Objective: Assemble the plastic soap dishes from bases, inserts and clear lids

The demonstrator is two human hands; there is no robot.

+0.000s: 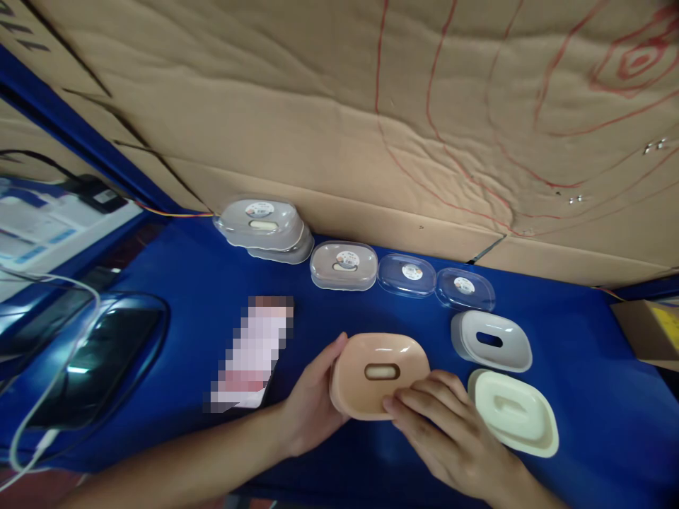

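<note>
Both my hands hold a peach-coloured oval soap dish (355, 392) above the blue table. My left hand (312, 396) wraps its left side, thumb at the upper rim. My right hand (445, 424) grips the lower right rim, fingertips reaching inside. A pale piece shows through the dish's central slot. Right of it, a white soap dish (514, 343) with an open slot sits on the table. Below that lies a cream dish part (517, 410) with a raised middle. Two clear lids (407, 274) with round labels lie behind, beside a covered soap dish (344, 266).
More covered soap dishes (259, 223) are stacked at the back left. A phone with a blurred screen (252, 353) lies left of my hands. Farther left are a dark device (95, 360) and cables. Cardboard (318, 106) walls the back; a box (644, 329) stands far right.
</note>
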